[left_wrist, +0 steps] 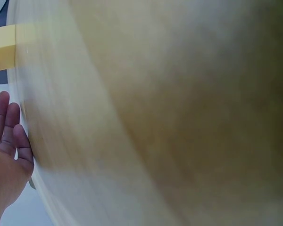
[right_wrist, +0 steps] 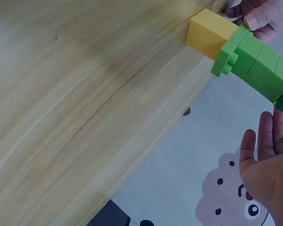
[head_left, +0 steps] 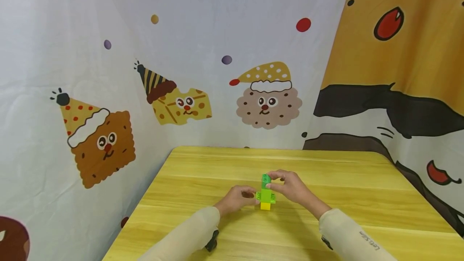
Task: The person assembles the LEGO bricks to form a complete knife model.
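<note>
A tower of toy building bricks stands upright on the table. At its base is a yellow brick [head_left: 265, 206]; a light green plate [right_wrist: 225, 52] lies across it, sticking out on both sides. Light green bricks [head_left: 266, 195] rise above the plate, topped by a dark green brick [head_left: 266, 180]. My right hand [head_left: 291, 187] holds this top brick between thumb and index finger from the right. Low on the left, my left hand [head_left: 237, 199] pinches the plate's end with its thumb and fingers. The left wrist view shows its other fingers [left_wrist: 10, 134] loosely bent near the yellow brick.
The wooden table [head_left: 203, 168] extends around the tower on all sides, its far edge near the wall. Behind it hangs a white cloth [head_left: 203, 11] printed with cartoon biscuits and cheese. Both forearms rest low over the table's front part.
</note>
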`<state>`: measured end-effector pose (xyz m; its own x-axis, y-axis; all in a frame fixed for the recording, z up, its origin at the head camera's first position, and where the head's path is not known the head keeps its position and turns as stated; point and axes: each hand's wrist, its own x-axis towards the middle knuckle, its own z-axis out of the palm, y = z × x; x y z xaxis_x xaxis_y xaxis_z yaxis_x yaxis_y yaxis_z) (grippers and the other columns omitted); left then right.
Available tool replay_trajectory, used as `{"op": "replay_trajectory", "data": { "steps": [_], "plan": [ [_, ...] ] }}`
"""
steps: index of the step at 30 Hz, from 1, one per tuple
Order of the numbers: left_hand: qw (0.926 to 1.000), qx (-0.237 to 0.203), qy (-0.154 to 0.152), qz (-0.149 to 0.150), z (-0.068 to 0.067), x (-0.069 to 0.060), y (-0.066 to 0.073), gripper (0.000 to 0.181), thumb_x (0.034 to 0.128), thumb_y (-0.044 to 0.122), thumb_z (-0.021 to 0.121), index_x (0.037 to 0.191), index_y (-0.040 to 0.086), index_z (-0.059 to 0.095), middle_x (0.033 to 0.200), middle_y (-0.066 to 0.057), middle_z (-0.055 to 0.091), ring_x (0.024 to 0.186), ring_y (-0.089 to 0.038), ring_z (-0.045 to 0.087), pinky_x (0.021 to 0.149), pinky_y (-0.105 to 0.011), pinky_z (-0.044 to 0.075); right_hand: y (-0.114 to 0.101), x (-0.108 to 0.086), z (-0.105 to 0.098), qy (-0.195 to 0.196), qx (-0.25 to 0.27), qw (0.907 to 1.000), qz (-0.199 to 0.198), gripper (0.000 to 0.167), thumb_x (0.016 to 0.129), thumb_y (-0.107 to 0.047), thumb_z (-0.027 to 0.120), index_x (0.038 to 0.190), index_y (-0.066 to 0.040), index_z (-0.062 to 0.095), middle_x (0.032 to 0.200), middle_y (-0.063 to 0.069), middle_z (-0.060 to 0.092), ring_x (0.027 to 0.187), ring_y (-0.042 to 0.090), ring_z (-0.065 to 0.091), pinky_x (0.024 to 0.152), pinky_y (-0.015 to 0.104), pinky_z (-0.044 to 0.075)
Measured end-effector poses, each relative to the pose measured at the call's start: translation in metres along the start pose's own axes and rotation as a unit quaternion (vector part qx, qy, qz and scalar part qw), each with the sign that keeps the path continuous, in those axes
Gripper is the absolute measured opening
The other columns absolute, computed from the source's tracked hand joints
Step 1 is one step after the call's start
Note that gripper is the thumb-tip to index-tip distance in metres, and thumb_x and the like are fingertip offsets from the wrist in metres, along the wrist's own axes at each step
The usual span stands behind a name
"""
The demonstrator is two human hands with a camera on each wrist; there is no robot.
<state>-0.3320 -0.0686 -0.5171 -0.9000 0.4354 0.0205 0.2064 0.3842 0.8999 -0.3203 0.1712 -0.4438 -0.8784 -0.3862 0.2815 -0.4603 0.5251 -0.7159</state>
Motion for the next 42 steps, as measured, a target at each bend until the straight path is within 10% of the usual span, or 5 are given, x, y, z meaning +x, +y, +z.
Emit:
{"op": "replay_trajectory", "data": {
  "steps": [21,30,42],
  "plan": [
    [1.0000,0.000,-0.003,0.000,0.000,0.000,0.000,0.037,0.0876,0.036,0.077,0.120,0.019,0.071,0.115,0.000,0.065,0.100,-0.014,0.058,0.086,-0.039,0.051,0.002,-0.001,0.015,0.036,0.053,0.9973,0.037,0.034,0.089,-0.031,0.076,0.118,-0.015,0.069,0.106,-0.006,0.069,0.103,0.018,0.060,0.090,0.041,0.045],
    [1.0000,-0.001,-0.001,0.005,0.000,0.000,-0.002,0.038,0.0874,0.037,0.077,0.120,0.019,0.070,0.114,0.002,0.065,0.100,-0.014,0.058,0.085,-0.039,0.051,-0.001,0.002,0.010,0.017,0.064,0.9960,0.060,0.031,0.087,-0.031,0.078,0.113,-0.016,0.074,0.110,-0.001,0.069,0.114,0.029,0.058,0.100,0.058,0.040],
    [1.0000,-0.005,-0.005,0.002,0.000,-0.002,0.000,0.038,0.0878,0.037,0.077,0.121,0.021,0.070,0.114,0.002,0.066,0.101,-0.015,0.058,0.085,-0.040,0.051,0.001,-0.001,0.014,0.026,0.084,0.9924,0.086,0.039,0.085,-0.032,0.080,0.120,-0.016,0.072,0.125,0.003,0.064,0.121,0.033,0.054,0.089,0.042,0.052]
  ]
}}
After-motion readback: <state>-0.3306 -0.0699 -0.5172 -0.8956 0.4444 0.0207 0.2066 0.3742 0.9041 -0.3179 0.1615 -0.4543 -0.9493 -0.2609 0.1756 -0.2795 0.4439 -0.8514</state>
